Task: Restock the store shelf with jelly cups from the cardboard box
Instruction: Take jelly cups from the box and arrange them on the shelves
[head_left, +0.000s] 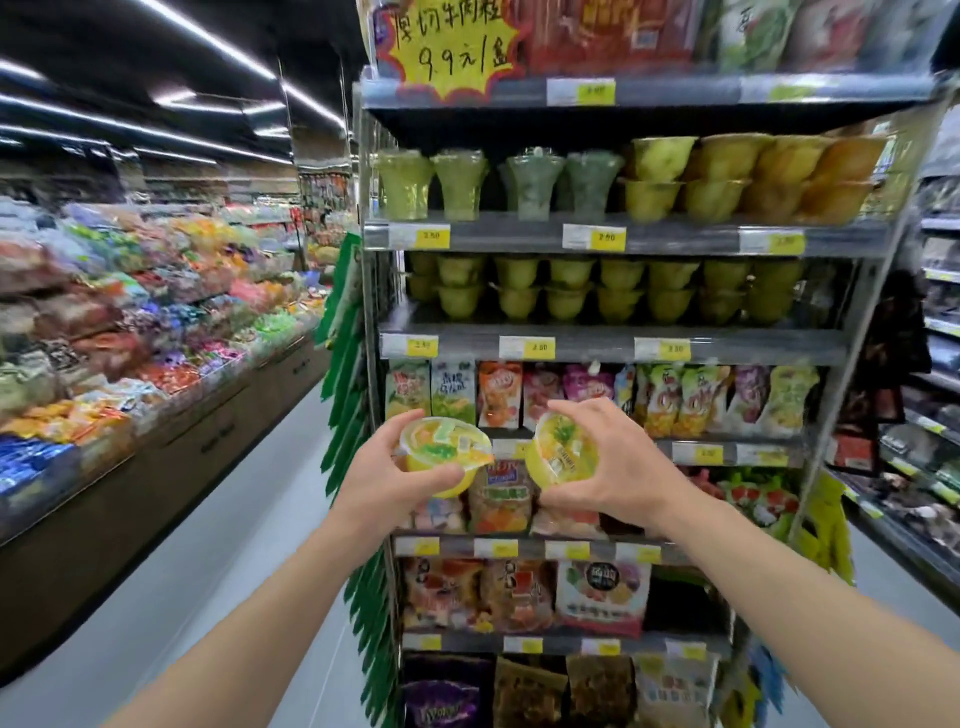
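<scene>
Shelf unit (613, 345) filled frame from 12 to 6 o'clock, stacked jelly cups (571, 288) on upper tiers, pouches (498, 395) below. Candy bins (145, 312) ran along 9 o'clock. Left hand (387, 475) gripped yellow cup (447, 452) near centre, lid up. Right hand (608, 462) gripped second cup (558, 457) just beside it at 3 o'clock, tilted leftward. Cups close, contact unclear.
</scene>
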